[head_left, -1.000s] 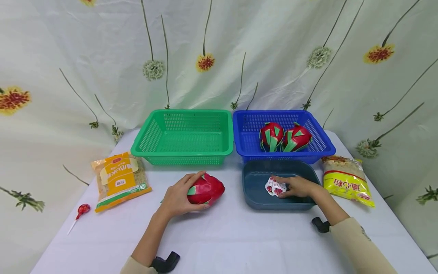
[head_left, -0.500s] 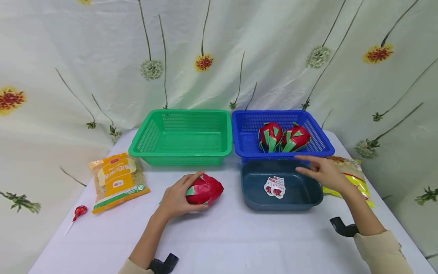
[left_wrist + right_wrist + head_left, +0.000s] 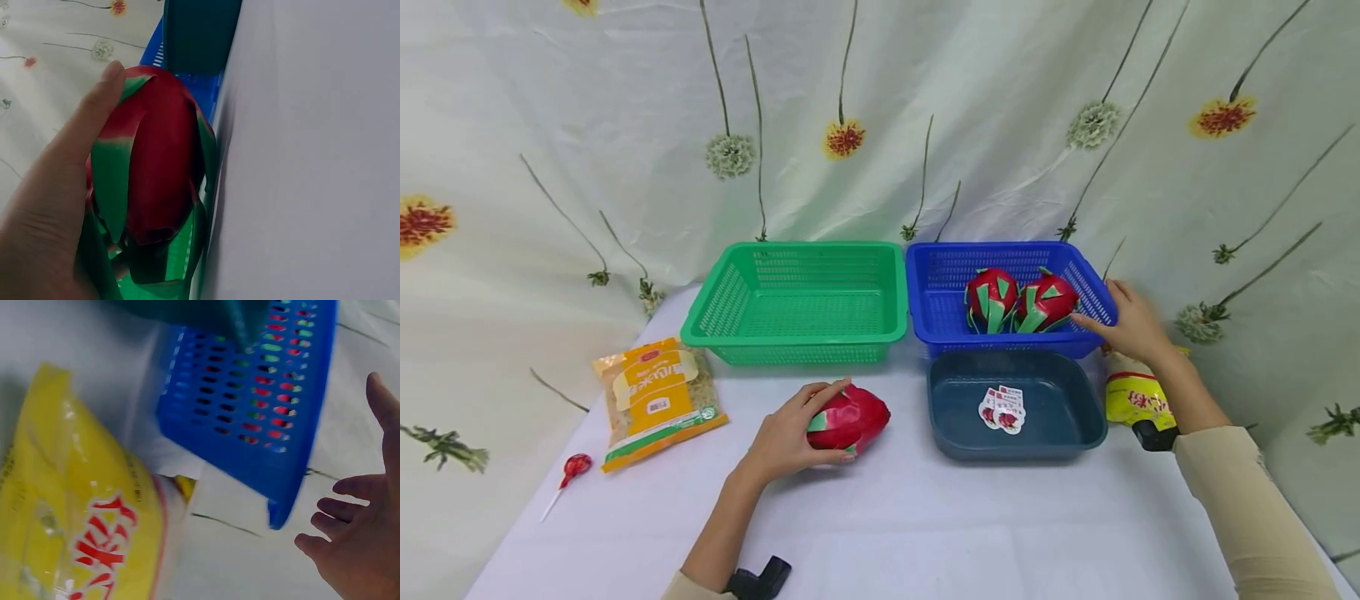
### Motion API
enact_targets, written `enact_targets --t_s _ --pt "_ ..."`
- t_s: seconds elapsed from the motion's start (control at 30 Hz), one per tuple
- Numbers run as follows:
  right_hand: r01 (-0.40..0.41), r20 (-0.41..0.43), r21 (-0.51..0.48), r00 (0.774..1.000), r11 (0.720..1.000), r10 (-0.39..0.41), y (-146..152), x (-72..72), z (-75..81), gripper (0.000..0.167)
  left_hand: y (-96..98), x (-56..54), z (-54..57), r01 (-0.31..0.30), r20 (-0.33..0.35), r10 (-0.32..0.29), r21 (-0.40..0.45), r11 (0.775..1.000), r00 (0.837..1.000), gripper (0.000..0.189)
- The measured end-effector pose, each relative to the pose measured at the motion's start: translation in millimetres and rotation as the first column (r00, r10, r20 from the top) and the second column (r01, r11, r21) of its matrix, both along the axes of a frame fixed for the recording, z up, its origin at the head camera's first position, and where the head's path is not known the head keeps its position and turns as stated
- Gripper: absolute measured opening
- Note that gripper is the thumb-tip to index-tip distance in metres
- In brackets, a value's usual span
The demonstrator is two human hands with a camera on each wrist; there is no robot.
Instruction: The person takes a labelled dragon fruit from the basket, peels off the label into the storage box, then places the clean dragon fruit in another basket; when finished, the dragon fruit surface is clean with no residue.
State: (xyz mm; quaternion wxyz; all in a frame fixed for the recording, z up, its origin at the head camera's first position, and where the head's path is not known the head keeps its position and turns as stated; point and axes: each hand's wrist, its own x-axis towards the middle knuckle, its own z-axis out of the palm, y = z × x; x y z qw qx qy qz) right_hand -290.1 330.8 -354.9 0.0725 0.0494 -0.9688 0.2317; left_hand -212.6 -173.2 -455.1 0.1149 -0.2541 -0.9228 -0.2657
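My left hand (image 3: pixel 786 437) grips a red dragon fruit (image 3: pixel 859 417) with green scales, resting on the white table. In the left wrist view the thumb lies along one side of the fruit, and the other fingers are mostly hidden behind it. At the right end of the blue basket (image 3: pixel 947 339) is my right hand (image 3: pixel 1138 329), its fingers spread and slightly bent. The right wrist view shows that hand apart from the basket's wall, holding nothing. Inside the basket, two more dragon fruits (image 3: pixel 1050 302) sit side by side.
Left of the blue basket stands a green basket (image 3: pixel 797 340). In front is a dark blue tray (image 3: pixel 1063 404) with a few dragon fruit stickers (image 3: pixel 1002 409). A yellow bag (image 3: pixel 1131 400) lies right, partly behind my forearm. An orange bag (image 3: pixel 658 400) and a lollipop (image 3: pixel 575 468) lie left.
My right hand has let go of the stickers in the tray, lifted out, and moved right and away to the blue basket's right end. The left hand has stayed on its dragon fruit.
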Motion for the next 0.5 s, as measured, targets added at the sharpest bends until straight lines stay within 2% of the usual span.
enact_targets --t_s 0.13,0.3,0.4,0.5 --pt "-0.027 0.126 -0.045 0.991 0.999 0.032 10 -4.8 -11.4 0.101 -0.7 0.8 2.7 0.049 0.061 -0.049 0.014 0.999 0.997 0.087" --pt "-0.031 0.191 -0.112 0.980 0.993 0.052 13 -6.2 -19.7 0.104 -3.0 1.3 6.0 0.083 0.143 -0.091 0.059 0.995 0.986 0.081" --pt "-0.030 0.206 -0.122 0.977 0.992 0.055 12 -7.7 -21.5 0.105 -4.3 0.8 7.7 0.080 0.151 -0.093 0.092 0.992 0.984 0.080" --pt "-0.031 0.214 -0.129 0.975 0.991 0.058 11 -9.0 -21.3 0.105 -5.1 -1.6 11.1 0.091 0.129 -0.111 0.155 0.984 0.985 0.080"
